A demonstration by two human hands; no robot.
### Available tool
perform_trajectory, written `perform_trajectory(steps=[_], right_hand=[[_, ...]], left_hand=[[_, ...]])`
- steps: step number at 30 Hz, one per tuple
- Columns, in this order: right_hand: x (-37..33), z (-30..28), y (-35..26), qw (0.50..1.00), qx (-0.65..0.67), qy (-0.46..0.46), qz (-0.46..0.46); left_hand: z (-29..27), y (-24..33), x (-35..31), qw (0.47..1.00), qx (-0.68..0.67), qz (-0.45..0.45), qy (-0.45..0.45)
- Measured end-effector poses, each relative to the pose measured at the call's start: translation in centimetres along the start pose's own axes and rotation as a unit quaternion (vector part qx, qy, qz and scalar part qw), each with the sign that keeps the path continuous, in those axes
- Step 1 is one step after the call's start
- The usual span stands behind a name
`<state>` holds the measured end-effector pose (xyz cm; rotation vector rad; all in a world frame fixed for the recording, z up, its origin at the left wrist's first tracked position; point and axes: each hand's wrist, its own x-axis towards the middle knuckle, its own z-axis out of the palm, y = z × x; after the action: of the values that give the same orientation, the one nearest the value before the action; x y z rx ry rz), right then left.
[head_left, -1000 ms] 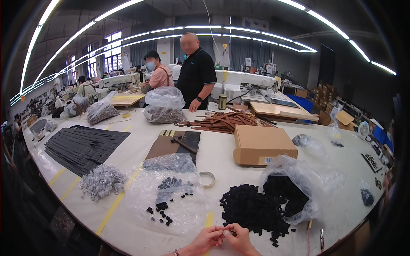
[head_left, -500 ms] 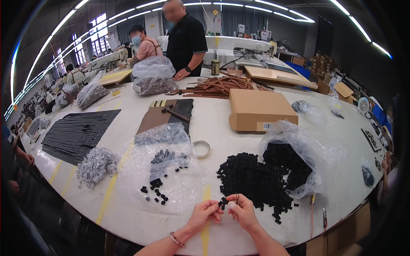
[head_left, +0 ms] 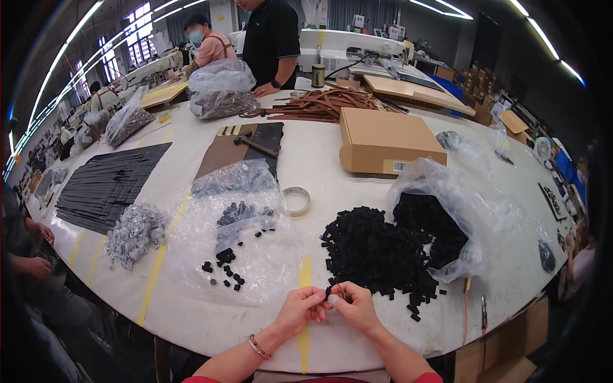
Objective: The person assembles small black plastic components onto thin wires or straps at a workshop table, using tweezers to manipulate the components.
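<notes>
My left hand (head_left: 301, 307) and my right hand (head_left: 353, 306) meet fingertip to fingertip just above the near table edge, pinching a small black piece (head_left: 329, 292) between them. Right behind my hands lies a heap of small black pieces (head_left: 377, 252) spilling from a clear plastic bag (head_left: 460, 207). To the left, a flat clear plastic sheet (head_left: 236, 236) carries a few scattered black pieces (head_left: 223, 258).
A roll of tape (head_left: 297, 200), a cardboard box (head_left: 386, 140), a pile of silvery metal parts (head_left: 133, 231), black strips (head_left: 105, 185) and brown leather straps (head_left: 319, 103) lie on the white table (head_left: 319, 166). Two people stand at the far side. Another person's hands are at the left edge.
The view has tilted down and drawn closer to the table. My hands have stayed together near the front edge, still working a small black piece.
</notes>
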<state>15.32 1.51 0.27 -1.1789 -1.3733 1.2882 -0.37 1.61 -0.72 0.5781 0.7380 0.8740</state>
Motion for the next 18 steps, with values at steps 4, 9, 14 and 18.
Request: perform_trajectory(steps=[4,9,14,18], right_hand=[[0.2,0.1,-0.9,1.000,-0.027,-0.002,-0.001],[0.3,0.0,-0.7,0.997,-0.073,-0.002,-0.021],[0.0,-0.8,-0.2,0.998,-0.019,-0.040,0.041],[0.1,-1.3,-0.7,0.977,0.146,-0.092,0.127]], left_hand=[[0.0,-0.2,0.3,0.998,0.059,0.016,0.015],[0.4,0.0,0.1,0.979,0.186,0.078,0.033],[0.9,0.0,-0.3,0.994,0.070,0.080,0.003],[0.8,0.3,-0.4,0.995,0.050,0.078,-0.038]])
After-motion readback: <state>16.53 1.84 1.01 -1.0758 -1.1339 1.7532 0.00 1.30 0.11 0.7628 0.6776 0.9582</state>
